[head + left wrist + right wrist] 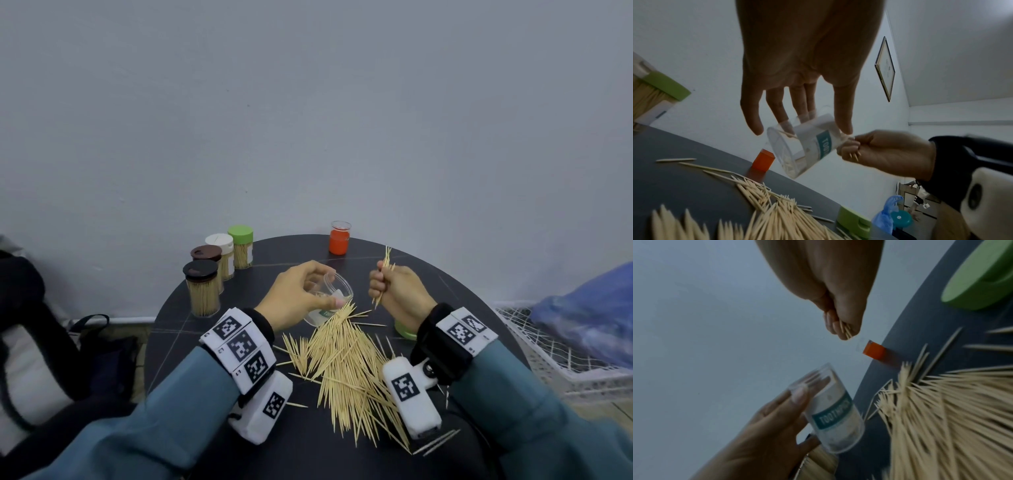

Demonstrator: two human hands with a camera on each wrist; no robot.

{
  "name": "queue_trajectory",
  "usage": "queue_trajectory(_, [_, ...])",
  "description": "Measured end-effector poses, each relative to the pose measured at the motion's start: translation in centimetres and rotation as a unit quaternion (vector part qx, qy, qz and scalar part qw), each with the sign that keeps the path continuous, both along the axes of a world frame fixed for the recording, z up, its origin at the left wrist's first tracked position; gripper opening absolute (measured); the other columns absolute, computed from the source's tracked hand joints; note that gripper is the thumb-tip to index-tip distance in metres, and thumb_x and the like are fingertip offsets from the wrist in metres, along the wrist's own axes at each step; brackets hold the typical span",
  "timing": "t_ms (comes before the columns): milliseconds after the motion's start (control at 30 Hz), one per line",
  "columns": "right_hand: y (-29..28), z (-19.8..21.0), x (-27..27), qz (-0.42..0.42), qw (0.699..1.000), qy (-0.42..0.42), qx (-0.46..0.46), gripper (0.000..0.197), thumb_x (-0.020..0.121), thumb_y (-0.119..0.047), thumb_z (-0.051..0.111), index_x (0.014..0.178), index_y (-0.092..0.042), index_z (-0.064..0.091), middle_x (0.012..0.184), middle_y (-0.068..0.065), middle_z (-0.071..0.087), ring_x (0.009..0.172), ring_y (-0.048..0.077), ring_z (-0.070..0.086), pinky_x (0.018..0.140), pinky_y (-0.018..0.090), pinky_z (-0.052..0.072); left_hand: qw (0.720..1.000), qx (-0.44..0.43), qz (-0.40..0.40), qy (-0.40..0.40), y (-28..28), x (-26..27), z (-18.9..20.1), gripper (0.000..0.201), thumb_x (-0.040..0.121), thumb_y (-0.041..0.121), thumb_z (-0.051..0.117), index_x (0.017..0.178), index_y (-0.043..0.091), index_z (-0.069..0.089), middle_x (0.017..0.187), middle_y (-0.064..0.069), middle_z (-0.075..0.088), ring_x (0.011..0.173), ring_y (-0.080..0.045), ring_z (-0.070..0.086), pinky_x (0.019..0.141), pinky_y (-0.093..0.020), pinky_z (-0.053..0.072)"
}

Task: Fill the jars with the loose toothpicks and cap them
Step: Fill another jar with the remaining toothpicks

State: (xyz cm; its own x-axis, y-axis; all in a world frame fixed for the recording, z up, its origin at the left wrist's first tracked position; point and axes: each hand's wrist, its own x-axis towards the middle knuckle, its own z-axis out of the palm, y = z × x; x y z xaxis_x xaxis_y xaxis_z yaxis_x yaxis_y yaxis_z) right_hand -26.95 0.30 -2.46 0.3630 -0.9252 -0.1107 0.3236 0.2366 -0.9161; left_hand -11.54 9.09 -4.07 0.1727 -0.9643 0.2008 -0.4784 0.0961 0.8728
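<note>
The head view looks down on the round table (178, 308); both wrist views look up from close, sharing the toothpick pile (777, 216).

Left hand (301, 294) grip pinched; right hand (399, 291) fisted, raised.

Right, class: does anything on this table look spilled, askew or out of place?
Yes. Loose toothpicks lie spilled in a heap across the dark table. A green cap lies off its jar beside them, and the clear jar is held tilted.
</note>
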Motion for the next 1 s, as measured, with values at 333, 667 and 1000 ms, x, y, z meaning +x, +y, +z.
queue_trajectory(333, [2.7,2.5,2.3,0.028,0.982,-0.022,-0.186,0.028,0.103,-0.012,0.023,0.085,-0.013,0.044,0.068,0.002,0.048,0.057,0.012,0.048,0.061,0.021,0.044,0.998,0.020,-0.023,0.046,0.1,-0.4,0.1,0.049,0.073,0.026,0.079,0.118,0.018,0.059,0.114,0.003,0.064,0.109,-0.015,0.059,0.092,-0.026,0.046])
queue_trajectory(667, [3.6,0.4,1.2,0.106,0.960,0.007,-0.258,0.019,0.102,-0.012,0.025,0.097,-0.006,0.043,0.099,0.007,0.067,0.084,0.001,0.067,0.069,0.011,0.049,0.992,-0.001,-0.046,0.116,-0.2,-0.9,0.1,0.048,0.076,0.025,0.077,0.120,0.020,0.059,0.110,0.002,0.068,0.103,-0.019,0.065,0.089,-0.034,0.052])
queue_trajectory(1000, [2.7,1.1,-1.0,0.061,0.963,0.125,-0.233,0.020,0.102,-0.020,0.029,0.102,-0.014,0.047,0.111,0.001,0.066,0.092,-0.015,0.057,0.087,0.014,0.031,0.995,0.015,-0.025,0.091,-0.7,-1.1,-0.2,0.046,0.071,0.031,0.079,0.112,0.025,0.060,0.113,0.004,0.064,0.106,-0.015,0.060,0.097,-0.036,0.048])
